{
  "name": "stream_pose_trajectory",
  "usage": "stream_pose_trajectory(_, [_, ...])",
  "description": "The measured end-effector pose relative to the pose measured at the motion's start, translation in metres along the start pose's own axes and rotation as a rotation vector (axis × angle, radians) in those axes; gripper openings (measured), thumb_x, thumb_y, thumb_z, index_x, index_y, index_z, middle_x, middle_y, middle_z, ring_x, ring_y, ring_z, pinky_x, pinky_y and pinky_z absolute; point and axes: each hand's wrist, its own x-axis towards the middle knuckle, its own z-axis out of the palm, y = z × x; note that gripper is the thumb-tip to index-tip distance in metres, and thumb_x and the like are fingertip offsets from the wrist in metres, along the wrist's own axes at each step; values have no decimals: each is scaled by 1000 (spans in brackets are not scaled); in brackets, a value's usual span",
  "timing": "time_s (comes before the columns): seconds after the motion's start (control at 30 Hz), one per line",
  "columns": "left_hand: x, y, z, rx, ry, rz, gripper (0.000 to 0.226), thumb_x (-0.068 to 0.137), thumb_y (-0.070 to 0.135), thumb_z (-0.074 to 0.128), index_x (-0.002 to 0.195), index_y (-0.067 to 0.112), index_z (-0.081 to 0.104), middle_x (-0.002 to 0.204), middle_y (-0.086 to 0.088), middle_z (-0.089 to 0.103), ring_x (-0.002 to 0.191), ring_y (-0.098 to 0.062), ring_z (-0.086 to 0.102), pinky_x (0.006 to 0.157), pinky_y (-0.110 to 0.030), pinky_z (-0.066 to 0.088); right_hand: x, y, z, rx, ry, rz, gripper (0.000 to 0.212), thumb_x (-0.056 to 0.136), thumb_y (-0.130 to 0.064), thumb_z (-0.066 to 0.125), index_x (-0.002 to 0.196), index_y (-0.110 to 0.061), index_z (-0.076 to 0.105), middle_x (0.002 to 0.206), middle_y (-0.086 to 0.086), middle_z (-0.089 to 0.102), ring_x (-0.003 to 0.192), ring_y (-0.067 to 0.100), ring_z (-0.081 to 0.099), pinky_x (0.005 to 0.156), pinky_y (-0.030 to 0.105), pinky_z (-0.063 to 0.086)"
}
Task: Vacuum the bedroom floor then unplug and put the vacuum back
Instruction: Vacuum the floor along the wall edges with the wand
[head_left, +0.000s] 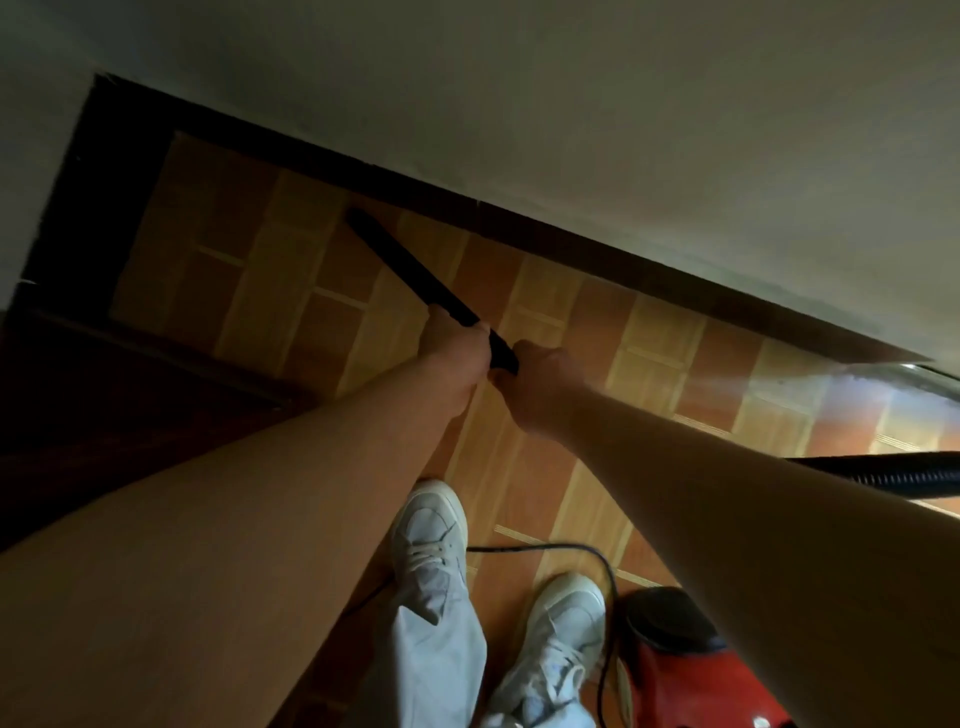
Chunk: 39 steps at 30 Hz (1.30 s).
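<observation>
Black rigid plastic, the vacuum wand (410, 265) slants down to the tiled floor (291, 244), its tip close to the dark skirting board (571, 234) under the wall (623, 104). Both hands are wrapped round its upper end: the left hand (457, 358) ahead, the right hand (543, 382) just behind, with a short stretch of tube showing between them. The wand looks light and stiff, so steering from that end should suit. The drag probably comes from the flexible ribbed hose (883, 470) and the red canister (685, 670) beside the right shoe (561, 623), likely the heavy part. The thin cord (571, 548) loops close round that shoe and could snag a foot. The nozzle tip is dim and blurred; the hose joint hides behind the right arm; canister and hose are cut off by the frame, and no plug or socket shows
</observation>
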Motion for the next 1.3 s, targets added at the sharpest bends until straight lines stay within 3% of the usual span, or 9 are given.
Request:
stream_pose_trajectory(0.23, [-56,-14,62,91,-50,12,59,99,24,60,153,23,37,134,-8,61,115,-31,64,96,-48,57,-60,67,-12,-41,36,88,29,105,-45,43,119,-21,51,80,-1,49,63,15,51,49,28,35])
stream_pose_trajectory(0.4, [-91,-29,103,121,-143,17,51,100,24,58,148,25,40,129,-6,63,107,-28,66,91,-45,59,-92,114,-12,-48,63,156,24,105,-37,47,123,-22,49,80,-2,49,67,17,54,56,30,42])
stream_pose_trajectory(0.57, [-120,-37,136,164,-217,40,46,102,22,55,146,22,42,124,-7,65,97,-24,68,58,-28,51,-115,153,-4,15,108,213,25,104,-41,47,121,-23,50,86,2,56,77,21,63,68,37,58])
stream_pose_trajectory(0.8, [-145,-48,172,238,-296,66,39,102,20,55,140,20,46,125,-6,64,104,-26,67,66,-31,54,-137,193,4,43,127,276,28,106,-39,41,126,-20,46,86,2,54,78,21,62,63,34,53])
stream_pose_trajectory(1.13, [-177,-70,204,283,-351,59,40,102,18,55,141,20,45,126,-8,63,107,-27,67,59,-28,50,-169,231,15,79,122,326,31,106,-43,39,125,-19,48,82,-1,50,72,19,55,55,29,41])
stream_pose_trajectory(1.3, [-191,-77,221,326,-389,77,36,102,18,56,136,17,47,125,-8,64,108,-28,66,63,-31,51,-185,249,22,123,157,349,31,106,-43,38,121,-18,49,81,0,49,65,16,49,50,28,35])
